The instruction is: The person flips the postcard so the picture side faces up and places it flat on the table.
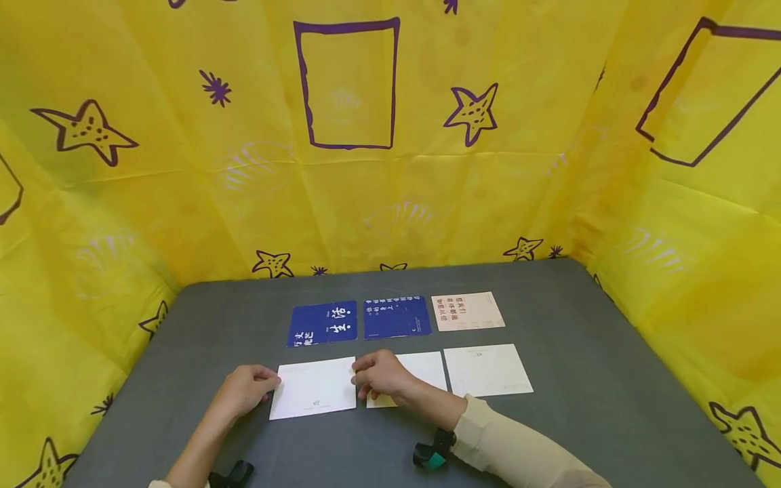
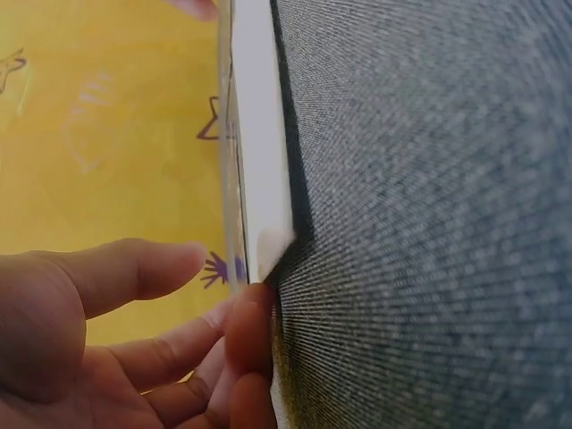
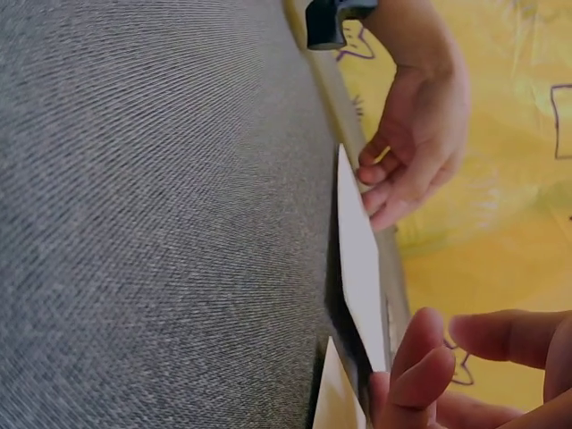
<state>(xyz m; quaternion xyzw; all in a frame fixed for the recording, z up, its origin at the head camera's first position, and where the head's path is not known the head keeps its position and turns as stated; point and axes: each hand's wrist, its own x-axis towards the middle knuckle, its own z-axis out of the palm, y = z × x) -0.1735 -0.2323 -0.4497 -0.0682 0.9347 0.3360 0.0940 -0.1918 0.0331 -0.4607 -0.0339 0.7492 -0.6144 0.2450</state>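
Observation:
A white card (image 1: 314, 383) with small print near its lower edge lies at the left of the front row on the dark grey tabletop. My left hand (image 1: 247, 390) touches its left edge with the fingers; in the left wrist view the thumb stands off the card (image 2: 259, 134). At the opposite edge, the fingertips of my right hand (image 1: 381, 376) touch the card, and the right wrist view shows that thumb apart from it too. Under the right hand, a second white card (image 1: 427, 369) is partly hidden. A third white card (image 1: 488, 369) lies to its right.
Behind the white cards is a row of two blue cards, one on the left (image 1: 320, 329) and one in the middle (image 1: 396, 322), plus a cream card (image 1: 476, 312) with brown lettering. Yellow cloth (image 1: 348, 203) with purple drawings encloses the back and sides of the table (image 1: 586, 379).

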